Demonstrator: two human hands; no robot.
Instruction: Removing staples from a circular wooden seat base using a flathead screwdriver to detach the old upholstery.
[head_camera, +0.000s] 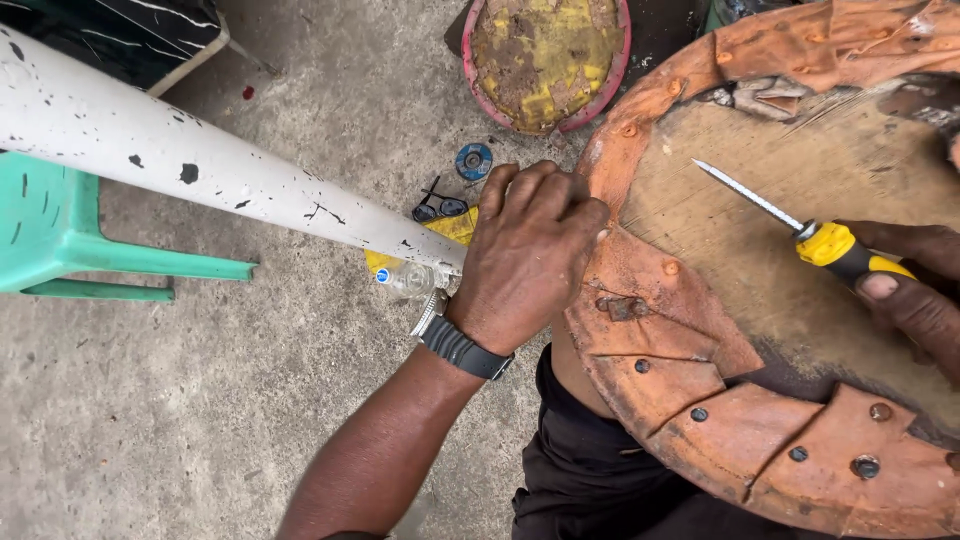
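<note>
Head view: left hand (528, 255) grips the round seat's (800, 300) left rim; right hand (915, 290) clenches a screwdriver (800, 228) over bare wood.

A round wooden seat base (800, 290) shows pale brown, ringed by rust-orange leather (700, 390) studded with dark and orange tack heads. The screwdriver (800, 226) pairs a silver shaft with a yellow-and-black handle. A white pipe (200, 165) is flecked with black spots and scratches. Beside it stands a mint-green plastic stool (60, 230). A pink-rimmed round cushion (545, 60) shows mottled yellow and brown foam. A black watch strap (465, 350) bands the left wrist over grey concrete floor (200, 420).
</note>
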